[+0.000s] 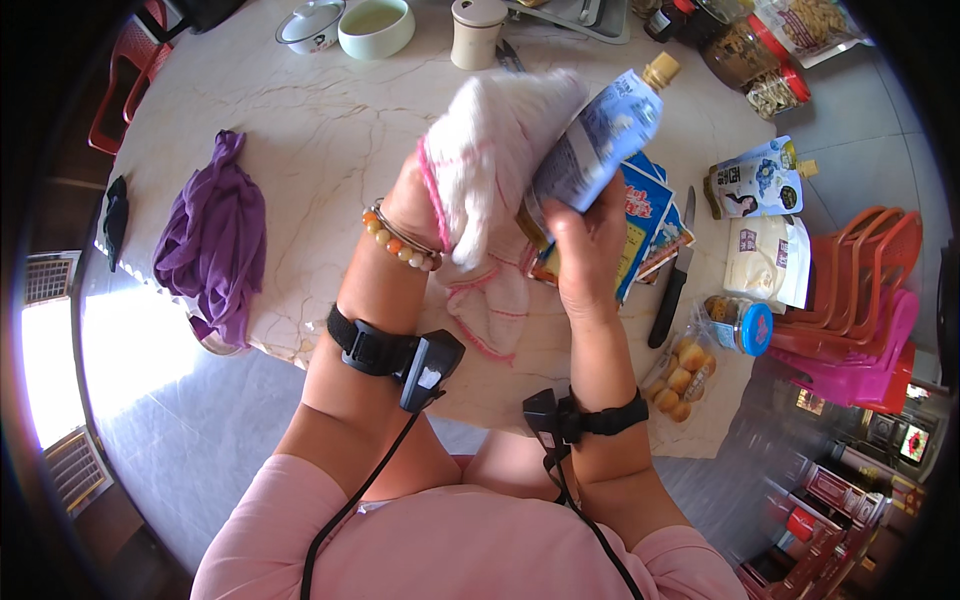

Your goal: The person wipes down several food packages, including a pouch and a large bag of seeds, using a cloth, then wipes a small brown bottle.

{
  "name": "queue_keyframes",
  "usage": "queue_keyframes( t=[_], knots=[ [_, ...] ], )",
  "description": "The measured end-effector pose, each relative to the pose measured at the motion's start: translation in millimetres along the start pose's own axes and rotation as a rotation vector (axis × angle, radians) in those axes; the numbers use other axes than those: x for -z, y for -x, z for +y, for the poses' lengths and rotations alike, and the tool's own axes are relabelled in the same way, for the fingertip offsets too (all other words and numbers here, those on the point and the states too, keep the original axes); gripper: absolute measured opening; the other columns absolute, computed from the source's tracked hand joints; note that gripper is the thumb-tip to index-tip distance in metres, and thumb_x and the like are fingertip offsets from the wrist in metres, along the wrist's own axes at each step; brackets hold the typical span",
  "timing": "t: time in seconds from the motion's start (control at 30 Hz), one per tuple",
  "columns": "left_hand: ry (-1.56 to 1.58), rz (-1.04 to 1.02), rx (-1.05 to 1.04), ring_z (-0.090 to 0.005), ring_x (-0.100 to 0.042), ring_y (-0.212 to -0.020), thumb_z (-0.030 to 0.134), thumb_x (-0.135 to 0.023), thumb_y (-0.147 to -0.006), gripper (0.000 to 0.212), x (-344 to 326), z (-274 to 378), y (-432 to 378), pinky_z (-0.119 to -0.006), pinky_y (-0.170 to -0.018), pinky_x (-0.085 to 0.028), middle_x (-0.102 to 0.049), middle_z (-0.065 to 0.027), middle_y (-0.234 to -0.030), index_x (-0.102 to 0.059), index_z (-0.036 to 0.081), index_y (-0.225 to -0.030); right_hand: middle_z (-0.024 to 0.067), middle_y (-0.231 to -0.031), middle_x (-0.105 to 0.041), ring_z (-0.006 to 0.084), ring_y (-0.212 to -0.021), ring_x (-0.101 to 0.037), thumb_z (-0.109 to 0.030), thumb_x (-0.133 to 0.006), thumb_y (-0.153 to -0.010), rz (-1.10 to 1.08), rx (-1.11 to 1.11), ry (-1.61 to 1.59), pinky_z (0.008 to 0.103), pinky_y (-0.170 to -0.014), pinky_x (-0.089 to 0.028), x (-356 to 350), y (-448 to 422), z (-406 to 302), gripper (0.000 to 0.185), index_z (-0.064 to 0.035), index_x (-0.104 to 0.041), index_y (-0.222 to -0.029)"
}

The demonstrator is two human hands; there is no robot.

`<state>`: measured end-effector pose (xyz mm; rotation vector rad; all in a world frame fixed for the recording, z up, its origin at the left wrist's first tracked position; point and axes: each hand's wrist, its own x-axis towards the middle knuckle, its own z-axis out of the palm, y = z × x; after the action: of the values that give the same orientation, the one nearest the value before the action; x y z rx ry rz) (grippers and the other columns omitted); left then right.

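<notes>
A white cloth [506, 142] with pink trim is bunched over my left hand [415, 196], which holds it while the fingers stay hidden inside. Part of the cloth lies on the table below. In my right hand [589, 251] is a blue spouted pouch [600, 142], tilted, its gold cap pointing up and right. The cloth is close against the pouch's left side; whether they touch I cannot tell. Beneath my right hand several blue printed packets [641, 217] lie in a pile. A black-handled knife [670, 292] rests to their right.
The marble-patterned table [337, 97] bears a purple cloth [214, 232] at left. A lidded enamel pot [311, 26], a pale green bowl [376, 28] and a beige canister [478, 34] line the back. Another spouted pouch [757, 180], a blue-lidded jar [739, 325] and bagged buns [681, 375] stand right.
</notes>
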<state>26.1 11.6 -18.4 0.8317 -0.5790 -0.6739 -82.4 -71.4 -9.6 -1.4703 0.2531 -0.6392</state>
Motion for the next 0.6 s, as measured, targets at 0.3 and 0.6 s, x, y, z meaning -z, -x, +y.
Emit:
queue_keyframes(
  t=[0.3, 0.6],
  knots=[
    [-0.043, 0.099, 0.077, -0.0129, -0.052, -0.08, 0.015, -0.059, -0.073, 0.039, -20, 29, 15, -0.025, -0.067, -0.045, -0.051, -0.0068, -0.094, -0.041, 0.004, -0.106, 0.0051, -0.084, -0.052, 0.0128, -0.075, -0.051, -0.008, -0.046, -0.065, -0.129, -0.451, -0.262, 0.0235, -0.069, -0.04, -2, 16, -7, 0.032, -0.0002, -0.047, -0.096],
    [0.09, 0.286, 0.052, -0.0143, -0.053, -0.079, 0.027, -0.052, -0.078, 0.034, -8, 18, 13, -0.027, -0.068, -0.045, -0.053, -0.0068, -0.091, -0.045, 0.004, -0.102, 0.0084, -0.086, -0.055, 0.018, -0.079, -0.053, -0.009, -0.046, -0.065, -0.161, -0.606, -0.442, 0.0286, -0.074, -0.041, 4, 9, -5, 0.032, 0.0018, -0.049, -0.095]
  ],
)
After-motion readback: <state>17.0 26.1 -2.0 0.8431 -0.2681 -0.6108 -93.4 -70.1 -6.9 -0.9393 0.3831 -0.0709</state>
